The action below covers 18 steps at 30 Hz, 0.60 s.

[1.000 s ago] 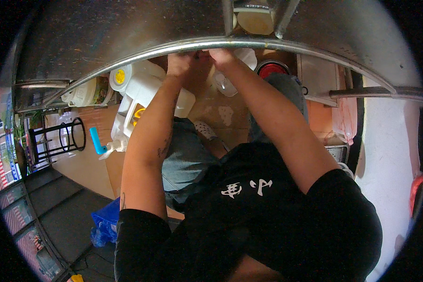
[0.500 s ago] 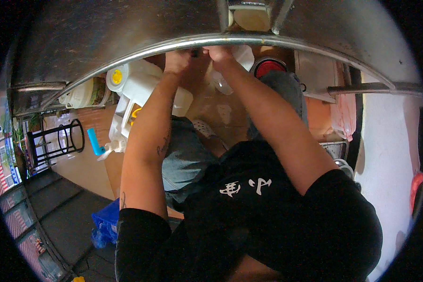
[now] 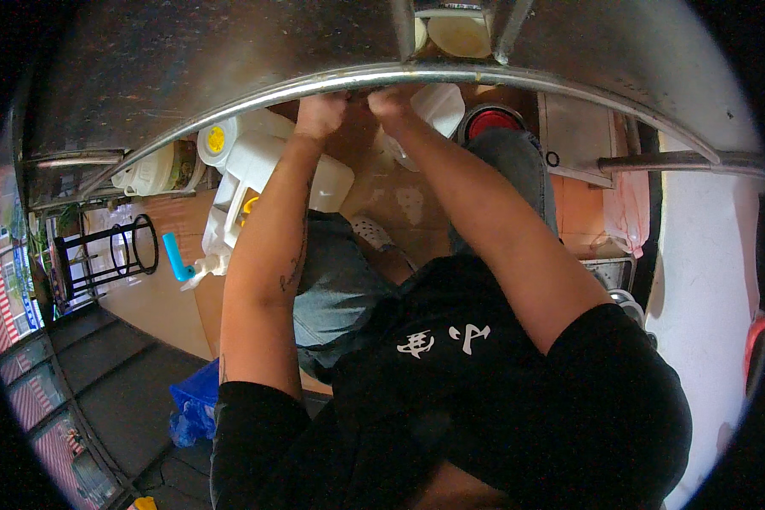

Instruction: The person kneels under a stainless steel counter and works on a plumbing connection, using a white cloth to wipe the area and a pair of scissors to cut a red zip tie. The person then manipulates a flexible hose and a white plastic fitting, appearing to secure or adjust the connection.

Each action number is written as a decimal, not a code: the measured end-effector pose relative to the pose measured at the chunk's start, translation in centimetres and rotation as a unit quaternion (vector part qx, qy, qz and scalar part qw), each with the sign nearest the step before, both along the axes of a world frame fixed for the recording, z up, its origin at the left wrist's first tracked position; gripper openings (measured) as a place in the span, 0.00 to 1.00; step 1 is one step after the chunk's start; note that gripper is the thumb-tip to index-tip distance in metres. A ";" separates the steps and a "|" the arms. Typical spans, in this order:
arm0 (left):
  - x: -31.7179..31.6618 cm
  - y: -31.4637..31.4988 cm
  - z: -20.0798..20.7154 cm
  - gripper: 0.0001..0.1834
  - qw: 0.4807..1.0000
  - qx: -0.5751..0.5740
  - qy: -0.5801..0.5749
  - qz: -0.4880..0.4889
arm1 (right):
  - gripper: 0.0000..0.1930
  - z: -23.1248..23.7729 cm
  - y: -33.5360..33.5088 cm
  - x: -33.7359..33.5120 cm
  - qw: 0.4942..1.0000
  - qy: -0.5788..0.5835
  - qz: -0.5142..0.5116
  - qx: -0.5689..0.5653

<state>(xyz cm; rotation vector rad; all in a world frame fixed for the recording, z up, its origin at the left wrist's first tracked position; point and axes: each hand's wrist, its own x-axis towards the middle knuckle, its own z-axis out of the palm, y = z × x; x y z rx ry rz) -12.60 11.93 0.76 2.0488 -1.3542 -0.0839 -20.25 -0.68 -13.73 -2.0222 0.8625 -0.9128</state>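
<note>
Both my arms stretch forward beneath a steel table edge (image 3: 314, 82). My left hand (image 3: 320, 114) and my right hand (image 3: 388, 107) are close together there, and the steel edge hides their fingers. What they hold, if anything, is not visible. Beside my right wrist is a translucent white plastic container (image 3: 440, 106). Left of my left forearm lie large white plastic jugs (image 3: 259, 160), one with a yellow-centred round cap (image 3: 217, 138).
A round red-topped container (image 3: 491, 121) sits by my right knee, beside a white cabinet door (image 3: 574, 136). A pale pink plastic bag (image 3: 627, 212) hangs at right. On the left are a blue-handled tap (image 3: 176, 257), a black metal frame (image 3: 106, 257) and a blue plastic bag (image 3: 195, 398).
My hands stay under the steel edge with only a slight shift. The whole view has moved a little, and the rest stands as before.
</note>
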 end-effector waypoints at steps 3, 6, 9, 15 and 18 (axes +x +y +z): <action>0.4 0.0 -1.3 0.12 0.996 -0.012 -0.090 0.000 | 0.13 -2.7 0.1 1.5 1.000 -0.005 -0.023 -0.014; 0.4 -0.3 -2.0 0.12 0.992 -0.004 -0.123 0.020 | 0.13 -4.6 0.1 3.3 0.999 0.046 0.007 -0.026; 0.0 -0.2 -1.7 0.14 0.998 -0.030 0.041 0.045 | 0.14 -4.4 -0.2 3.5 0.981 0.173 0.078 0.040; -0.1 0.0 -0.9 0.14 0.992 -0.067 0.090 0.056 | 0.21 1.4 0.9 -1.6 0.989 -0.024 0.138 0.052; 0.5 -0.8 -0.5 0.14 0.996 0.029 -0.078 0.046 | 0.23 4.4 1.6 -3.4 0.988 0.057 0.140 -0.019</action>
